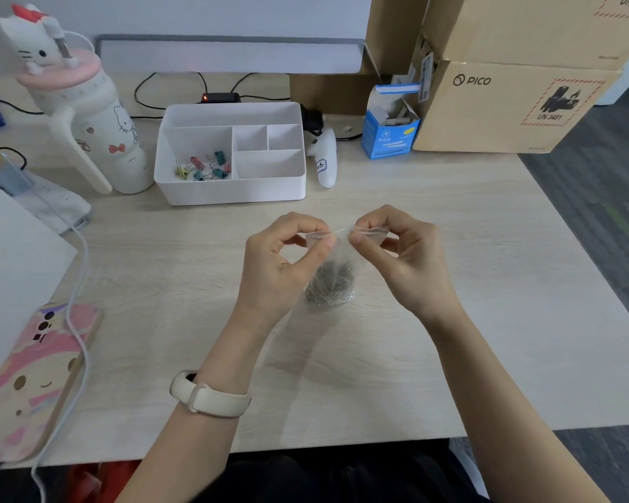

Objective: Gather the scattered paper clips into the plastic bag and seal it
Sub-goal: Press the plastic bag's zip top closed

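- So both hands are up over the middle of the bench [451, 248], pinching the top edge of the plastic bag [336, 255].
- left hand [287, 259] has thumb and forefinger curled on the bag's left top corner; there's a cream wristband [211, 395] on that wrist.
- right hand [400, 255] pinches the right top corner the same way.
- paper clips [329, 283] sit in a dark clump at the bottom of the bag, which touches the bench.
- white organizer tray [233, 190] behind, with colored binder clips [204, 165] in its left compartment.
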